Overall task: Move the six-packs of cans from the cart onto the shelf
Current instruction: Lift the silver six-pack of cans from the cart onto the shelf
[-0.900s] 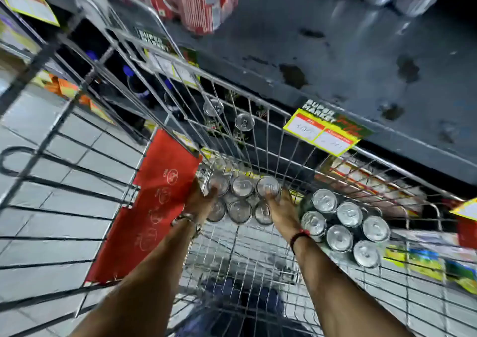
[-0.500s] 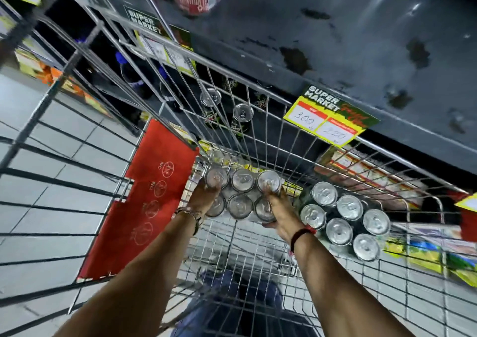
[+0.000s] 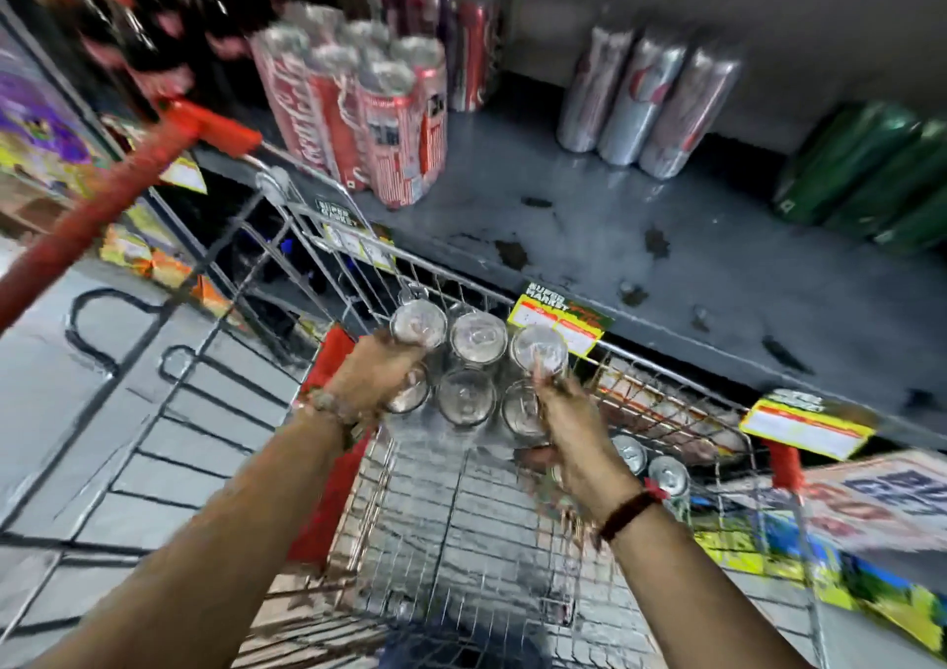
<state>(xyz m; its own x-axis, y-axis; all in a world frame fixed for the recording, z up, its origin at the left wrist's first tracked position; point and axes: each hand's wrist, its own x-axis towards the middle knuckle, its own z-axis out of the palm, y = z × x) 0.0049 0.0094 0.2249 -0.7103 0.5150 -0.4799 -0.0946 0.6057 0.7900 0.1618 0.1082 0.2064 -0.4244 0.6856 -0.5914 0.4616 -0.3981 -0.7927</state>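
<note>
A six-pack of silver-topped cans [image 3: 474, 366] is held up above the wire cart [image 3: 461, 540], near the cart's far rim and the shelf edge. My left hand [image 3: 376, 373] grips its left side and my right hand [image 3: 569, 427] grips its right side. Another pack of cans [image 3: 651, 463] lies lower in the cart on the right, partly hidden by my right arm. The dark grey shelf [image 3: 589, 217] stretches behind the cart. The picture is blurred by motion.
On the shelf stand a red six-pack [image 3: 369, 109] at the left, silver cans [image 3: 645, 99] in the middle and green cans [image 3: 866, 171] at the right. Yellow price tags [image 3: 556, 322] hang on the shelf edge. The cart's red handle [image 3: 118, 191] runs at the left.
Both hands have lifted the six-pack from the cart's floor to about rim height. The view has tilted up, and more of the shelf shows.
</note>
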